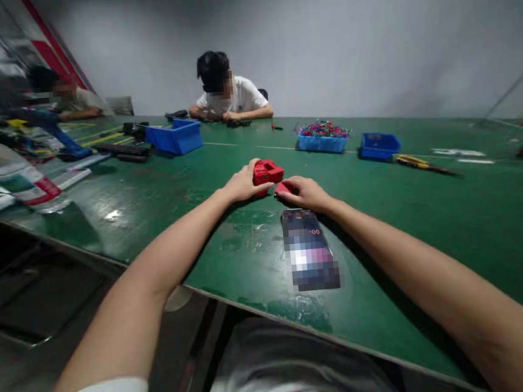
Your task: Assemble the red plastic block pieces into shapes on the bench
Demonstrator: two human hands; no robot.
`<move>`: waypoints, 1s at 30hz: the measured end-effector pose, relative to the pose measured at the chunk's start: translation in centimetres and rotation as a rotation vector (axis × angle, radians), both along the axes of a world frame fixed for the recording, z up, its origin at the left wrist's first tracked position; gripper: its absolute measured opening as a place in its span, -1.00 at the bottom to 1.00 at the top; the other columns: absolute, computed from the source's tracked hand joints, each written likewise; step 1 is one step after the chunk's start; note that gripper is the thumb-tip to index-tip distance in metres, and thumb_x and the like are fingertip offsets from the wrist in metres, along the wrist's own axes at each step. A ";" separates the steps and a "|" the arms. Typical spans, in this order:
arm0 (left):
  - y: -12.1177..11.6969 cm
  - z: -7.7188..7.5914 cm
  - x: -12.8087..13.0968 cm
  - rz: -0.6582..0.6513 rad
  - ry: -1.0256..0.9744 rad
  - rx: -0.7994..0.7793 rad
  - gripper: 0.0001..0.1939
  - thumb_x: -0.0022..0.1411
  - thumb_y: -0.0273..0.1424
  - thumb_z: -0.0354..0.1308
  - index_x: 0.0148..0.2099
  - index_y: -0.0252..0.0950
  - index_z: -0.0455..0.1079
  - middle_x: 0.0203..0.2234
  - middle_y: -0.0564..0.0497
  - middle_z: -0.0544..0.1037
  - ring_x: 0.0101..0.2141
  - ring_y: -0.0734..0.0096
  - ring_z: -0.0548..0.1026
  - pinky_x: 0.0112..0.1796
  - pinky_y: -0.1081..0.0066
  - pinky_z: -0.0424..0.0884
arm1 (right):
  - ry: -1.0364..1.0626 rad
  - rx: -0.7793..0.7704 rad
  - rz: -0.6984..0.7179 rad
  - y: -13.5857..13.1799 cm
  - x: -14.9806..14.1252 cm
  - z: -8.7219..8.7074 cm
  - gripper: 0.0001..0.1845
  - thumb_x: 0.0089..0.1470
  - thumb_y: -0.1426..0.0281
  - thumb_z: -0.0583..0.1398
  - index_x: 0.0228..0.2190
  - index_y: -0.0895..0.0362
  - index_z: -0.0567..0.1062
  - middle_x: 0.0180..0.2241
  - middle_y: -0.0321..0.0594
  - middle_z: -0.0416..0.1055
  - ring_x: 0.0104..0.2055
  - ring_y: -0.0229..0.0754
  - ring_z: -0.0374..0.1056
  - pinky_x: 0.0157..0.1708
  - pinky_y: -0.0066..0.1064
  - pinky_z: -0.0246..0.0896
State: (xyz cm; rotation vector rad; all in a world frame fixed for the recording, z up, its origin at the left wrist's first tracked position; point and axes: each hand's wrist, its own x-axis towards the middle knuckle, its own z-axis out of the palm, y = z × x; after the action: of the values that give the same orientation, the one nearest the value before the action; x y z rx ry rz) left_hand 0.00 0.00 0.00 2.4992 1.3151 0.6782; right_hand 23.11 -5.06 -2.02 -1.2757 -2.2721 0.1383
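Note:
My left hand (242, 184) is closed around a red plastic block-shaped part (268, 171) resting on the green table (428, 218). Just to its right, my right hand (306, 193) grips a smaller red piece (283, 188), its fingers curled over it. The two red pieces lie close together, a small gap between them. A phone (309, 248) lies flat on the table right in front of my hands, between my forearms.
Across the table sit a blue bin (174, 136), a blue tray of coloured small parts (323, 137) and another blue tray (380, 145). A yellow-handled tool (417, 163) lies right of them. A plastic bottle (17, 181) lies at the left. Two other people work at the far side.

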 end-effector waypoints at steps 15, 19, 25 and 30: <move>0.1 -0.1 1.0 0.153 -0.214 0.232 -0.21 -0.12 0.13 0.32 0.05 -0.27 0.38 -0.09 -0.14 0.46 -0.05 0.10 0.44 0.02 0.16 0.35 | -0.009 0.014 0.009 -0.1 0.0 0.0 -0.52 0.17 0.07 0.16 -0.08 0.18 0.55 -0.17 -0.01 0.54 -0.21 -0.05 0.42 -0.18 -0.30 0.26; -0.3 0.4 1.7 0.201 -0.449 0.264 -0.28 -0.10 0.05 0.35 0.01 -0.29 0.40 -0.11 -0.13 0.50 -0.09 0.18 0.46 0.01 0.22 0.36 | 0.019 0.044 0.017 0.1 0.1 -0.3 -0.51 0.15 0.06 0.18 -0.08 0.18 0.55 -0.14 0.00 0.52 -0.17 -0.04 0.43 -0.13 -0.27 0.28; -2.0 0.9 3.0 0.074 -0.522 0.103 -0.42 -0.01 0.02 0.30 -0.05 -0.25 0.45 -0.16 -0.07 0.58 -0.10 0.20 0.49 -0.03 0.23 0.39 | 0.062 0.034 0.044 0.2 0.2 -0.3 -0.55 0.15 0.07 0.19 -0.13 0.17 0.57 -0.25 -0.05 0.51 -0.25 -0.07 0.40 -0.20 -0.27 0.29; -3.0 0.7 4.0 -0.086 -0.531 0.047 -0.36 -0.03 0.00 0.33 0.01 -0.28 0.42 -0.15 -0.08 0.58 -0.16 0.25 0.53 -0.07 0.27 0.43 | 0.234 0.052 0.056 0.1 0.4 -0.2 -0.54 0.09 0.11 0.24 -0.08 0.15 0.49 -0.19 -0.07 0.48 -0.24 -0.09 0.39 -0.24 -0.27 0.31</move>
State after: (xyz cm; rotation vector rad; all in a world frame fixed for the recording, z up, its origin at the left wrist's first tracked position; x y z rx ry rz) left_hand 3.98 -2.97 0.74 2.1677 0.9956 1.2517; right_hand 23.46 -4.97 -2.20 -1.1080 -2.0976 0.2343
